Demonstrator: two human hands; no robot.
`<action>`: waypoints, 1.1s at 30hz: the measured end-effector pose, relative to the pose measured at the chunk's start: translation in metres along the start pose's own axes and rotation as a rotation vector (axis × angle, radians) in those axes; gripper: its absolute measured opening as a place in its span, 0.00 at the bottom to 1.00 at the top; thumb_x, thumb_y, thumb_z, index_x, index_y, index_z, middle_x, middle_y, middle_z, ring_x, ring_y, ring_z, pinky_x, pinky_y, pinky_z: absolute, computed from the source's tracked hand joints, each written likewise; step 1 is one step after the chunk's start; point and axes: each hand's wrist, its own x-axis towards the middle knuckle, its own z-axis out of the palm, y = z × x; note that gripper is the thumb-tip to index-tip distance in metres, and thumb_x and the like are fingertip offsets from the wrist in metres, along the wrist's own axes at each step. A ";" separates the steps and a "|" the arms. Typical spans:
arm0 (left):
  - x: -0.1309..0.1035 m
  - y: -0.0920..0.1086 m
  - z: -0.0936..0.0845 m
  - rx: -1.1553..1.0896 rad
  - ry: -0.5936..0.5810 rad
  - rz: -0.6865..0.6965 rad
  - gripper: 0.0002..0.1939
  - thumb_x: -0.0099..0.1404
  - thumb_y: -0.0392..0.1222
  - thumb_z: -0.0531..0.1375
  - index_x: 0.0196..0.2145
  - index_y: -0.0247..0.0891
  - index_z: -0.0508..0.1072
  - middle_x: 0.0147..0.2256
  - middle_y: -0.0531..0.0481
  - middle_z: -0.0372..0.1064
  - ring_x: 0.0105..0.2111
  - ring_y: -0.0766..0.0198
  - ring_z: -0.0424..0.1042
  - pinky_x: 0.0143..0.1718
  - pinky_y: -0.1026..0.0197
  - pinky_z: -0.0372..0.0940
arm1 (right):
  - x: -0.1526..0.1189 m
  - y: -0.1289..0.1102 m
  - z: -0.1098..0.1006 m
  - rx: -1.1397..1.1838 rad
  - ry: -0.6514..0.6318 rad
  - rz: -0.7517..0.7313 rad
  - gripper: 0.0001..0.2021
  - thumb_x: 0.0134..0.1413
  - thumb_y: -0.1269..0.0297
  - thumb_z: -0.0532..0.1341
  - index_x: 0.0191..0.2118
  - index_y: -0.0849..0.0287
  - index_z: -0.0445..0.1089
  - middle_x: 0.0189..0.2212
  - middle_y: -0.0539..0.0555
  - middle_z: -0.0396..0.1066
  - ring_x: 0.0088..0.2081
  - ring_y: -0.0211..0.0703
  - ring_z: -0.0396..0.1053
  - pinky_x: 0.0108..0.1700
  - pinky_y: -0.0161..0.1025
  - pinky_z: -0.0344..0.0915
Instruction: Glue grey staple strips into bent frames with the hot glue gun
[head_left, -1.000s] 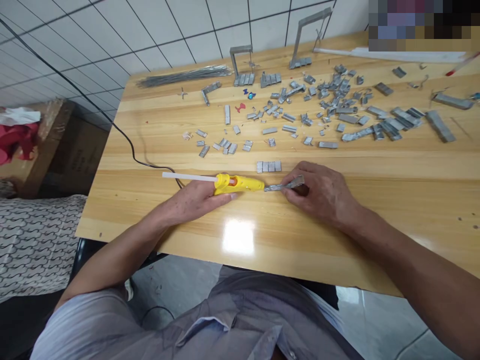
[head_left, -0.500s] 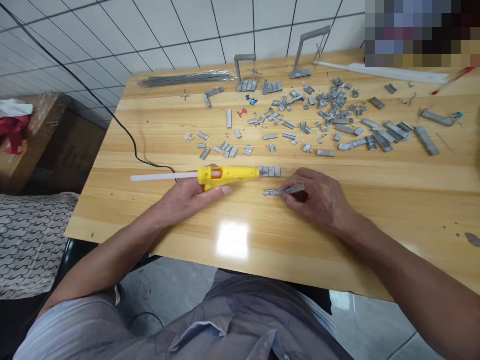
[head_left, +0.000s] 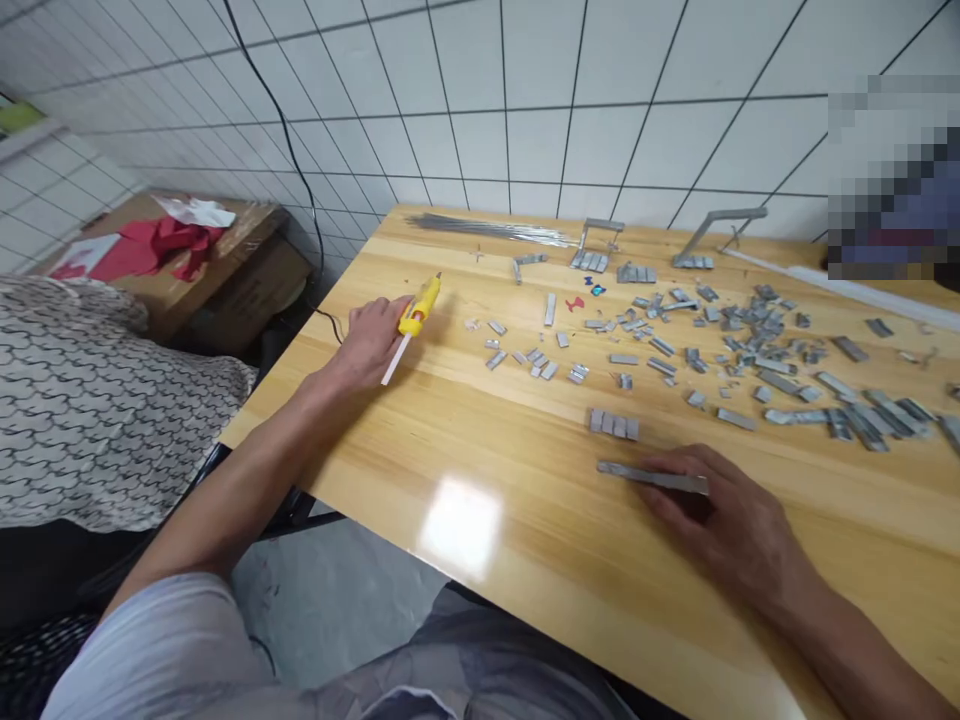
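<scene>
My left hand (head_left: 373,338) is closed around a yellow hot glue gun (head_left: 421,306) near the left end of the table. The gun's nozzle points toward the wall, and a white glue stick (head_left: 396,360) sticks out of its back. My right hand (head_left: 739,525) pinches a narrow grey strip-like piece (head_left: 651,477) between thumb and fingers, low over the table. Just beyond that piece lies a short row of grey blocks (head_left: 614,425), side by side and apart from it.
Many loose grey pieces (head_left: 757,330) are spread over the wooden table (head_left: 525,520). Along the wall lie a bundle of thin rods (head_left: 487,230) and two upright grey frames (head_left: 600,225), (head_left: 720,215). A black cord (head_left: 289,140) hangs at left. Cardboard boxes (head_left: 247,240) stand beside the table.
My left hand has carried the glue gun away from the row of blocks to the table's left side, turning its nozzle toward the wall. My right hand still holds the grey piece. The view has swung left.
</scene>
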 end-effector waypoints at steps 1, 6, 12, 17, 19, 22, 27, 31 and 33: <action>0.003 -0.005 0.005 0.019 -0.002 -0.002 0.28 0.72 0.40 0.51 0.66 0.29 0.63 0.49 0.35 0.68 0.50 0.44 0.66 0.54 0.44 0.61 | 0.000 0.000 0.000 0.007 0.007 -0.004 0.08 0.63 0.62 0.65 0.48 0.50 0.76 0.40 0.55 0.80 0.38 0.51 0.80 0.35 0.46 0.75; 0.010 -0.023 0.025 0.079 0.001 -0.016 0.32 0.70 0.39 0.50 0.69 0.30 0.62 0.48 0.33 0.67 0.51 0.42 0.64 0.55 0.41 0.59 | 0.001 0.000 -0.004 0.033 0.003 -0.009 0.10 0.63 0.64 0.63 0.49 0.48 0.76 0.38 0.54 0.79 0.34 0.50 0.79 0.31 0.44 0.76; 0.005 -0.033 0.039 0.076 0.072 0.024 0.33 0.68 0.39 0.49 0.70 0.32 0.61 0.52 0.33 0.68 0.53 0.42 0.64 0.56 0.41 0.58 | 0.003 -0.002 -0.008 0.067 -0.004 0.003 0.17 0.58 0.73 0.59 0.49 0.47 0.75 0.41 0.53 0.80 0.36 0.48 0.80 0.31 0.42 0.74; -0.008 -0.026 0.031 -0.015 0.226 -0.051 0.29 0.70 0.44 0.51 0.65 0.29 0.64 0.59 0.30 0.65 0.59 0.42 0.63 0.61 0.40 0.56 | 0.005 -0.007 -0.009 0.148 0.056 0.172 0.11 0.59 0.69 0.57 0.43 0.49 0.74 0.34 0.51 0.79 0.31 0.46 0.77 0.32 0.43 0.72; -0.021 -0.014 0.025 -0.074 0.299 -0.035 0.27 0.73 0.46 0.50 0.64 0.28 0.66 0.58 0.31 0.66 0.60 0.44 0.63 0.62 0.42 0.57 | 0.008 -0.008 -0.008 0.224 0.159 0.320 0.08 0.62 0.66 0.56 0.39 0.50 0.73 0.28 0.50 0.76 0.26 0.44 0.72 0.28 0.42 0.68; -0.048 0.014 0.023 -0.114 0.319 0.036 0.24 0.76 0.48 0.49 0.62 0.31 0.67 0.57 0.36 0.68 0.60 0.48 0.65 0.64 0.45 0.58 | 0.012 -0.008 -0.008 0.383 0.359 0.493 0.06 0.61 0.64 0.57 0.35 0.50 0.70 0.20 0.47 0.64 0.22 0.43 0.61 0.24 0.41 0.60; -0.082 0.057 0.039 -0.076 0.222 0.080 0.19 0.75 0.46 0.51 0.57 0.36 0.70 0.53 0.36 0.73 0.56 0.49 0.69 0.60 0.45 0.61 | 0.016 -0.006 -0.011 0.611 0.541 0.519 0.01 0.58 0.63 0.60 0.36 0.51 0.69 0.19 0.44 0.54 0.21 0.41 0.52 0.23 0.40 0.51; -0.082 0.063 0.046 -0.047 0.213 0.014 0.17 0.74 0.46 0.51 0.52 0.36 0.73 0.50 0.36 0.74 0.54 0.49 0.69 0.58 0.46 0.63 | 0.011 -0.004 -0.012 0.591 0.580 0.473 0.07 0.62 0.60 0.60 0.41 0.54 0.72 0.21 0.43 0.55 0.22 0.38 0.51 0.24 0.37 0.51; -0.080 0.062 0.045 -0.049 0.224 -0.007 0.17 0.74 0.46 0.50 0.50 0.36 0.73 0.48 0.36 0.74 0.52 0.49 0.69 0.57 0.46 0.63 | 0.009 -0.002 -0.014 0.571 0.571 0.450 0.10 0.63 0.57 0.60 0.44 0.55 0.73 0.20 0.42 0.55 0.21 0.37 0.51 0.24 0.36 0.51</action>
